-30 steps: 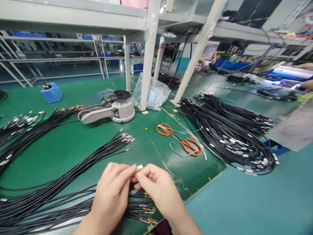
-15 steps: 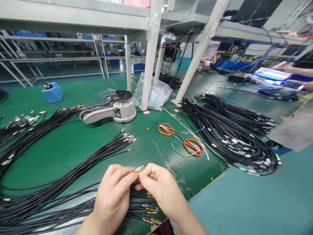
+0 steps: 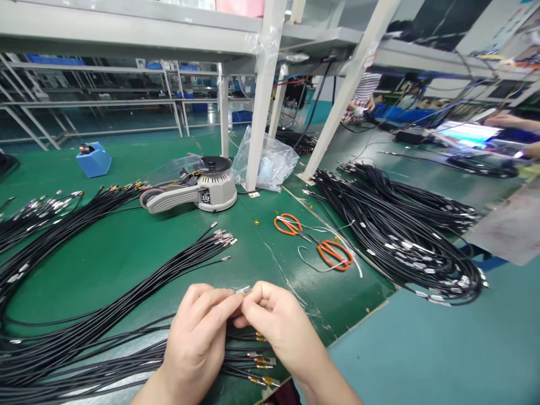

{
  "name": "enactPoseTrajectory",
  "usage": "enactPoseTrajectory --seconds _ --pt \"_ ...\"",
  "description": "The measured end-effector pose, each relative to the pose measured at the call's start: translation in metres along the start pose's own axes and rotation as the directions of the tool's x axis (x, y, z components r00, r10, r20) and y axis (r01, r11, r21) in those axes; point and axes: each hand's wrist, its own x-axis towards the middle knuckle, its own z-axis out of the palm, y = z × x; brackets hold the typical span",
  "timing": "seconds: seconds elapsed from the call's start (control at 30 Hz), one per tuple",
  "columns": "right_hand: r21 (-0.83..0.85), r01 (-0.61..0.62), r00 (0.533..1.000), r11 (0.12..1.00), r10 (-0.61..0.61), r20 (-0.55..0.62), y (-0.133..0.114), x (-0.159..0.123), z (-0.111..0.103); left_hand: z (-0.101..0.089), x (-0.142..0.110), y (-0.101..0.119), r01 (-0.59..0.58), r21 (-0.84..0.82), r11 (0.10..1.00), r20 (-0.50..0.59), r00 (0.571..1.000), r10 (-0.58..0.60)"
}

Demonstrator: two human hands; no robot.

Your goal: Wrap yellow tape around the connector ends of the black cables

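Close together at the front of the bench, my left hand (image 3: 197,333) and my right hand (image 3: 282,322) pinch the silvery metal end of a cable (image 3: 244,291). A little yellow shows on that end beside my fingertips; most of it is hidden by my fingers. Beneath my hands lies a bundle of black cables (image 3: 126,357), several of their ends wrapped with amber tape (image 3: 269,381). A second bundle of black cables (image 3: 169,275), with bare metal ends, stretches across the bench to the left.
A grey round tape dispenser (image 3: 217,191) stands beyond my hands. Orange-handled scissors (image 3: 333,254) lie to the right among white strips. Coiled black cables (image 3: 405,236) cover the right bench. White shelf posts (image 3: 258,112) rise at the back. Another person's arm (image 3: 512,122) is at far right.
My left fingers have slid slightly forward over the cable end, covering more of the yellow. Both hands stay in nearly the same place; the view has shifted a little.
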Motion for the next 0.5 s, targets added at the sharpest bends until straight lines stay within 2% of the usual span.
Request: enactPoseTrajectory --seconds 0.33,0.43,0.5 --pt "-0.035 -0.003 1.000 0.999 0.003 0.005 0.002 0.000 0.000 0.002 0.000 0.003 0.001 0.023 1.000 -0.054 0.999 0.000" --pt "0.043 0.001 1.000 0.999 -0.001 -0.004 0.008 -0.002 0.004 0.004 -0.002 0.001 0.049 0.051 0.998 -0.073 0.996 -0.045" --pt "0.169 -0.010 1.000 0.985 0.008 0.015 0.015 -0.003 0.006 0.005 -0.004 -0.001 0.100 0.091 0.991 -0.091 0.992 -0.092"
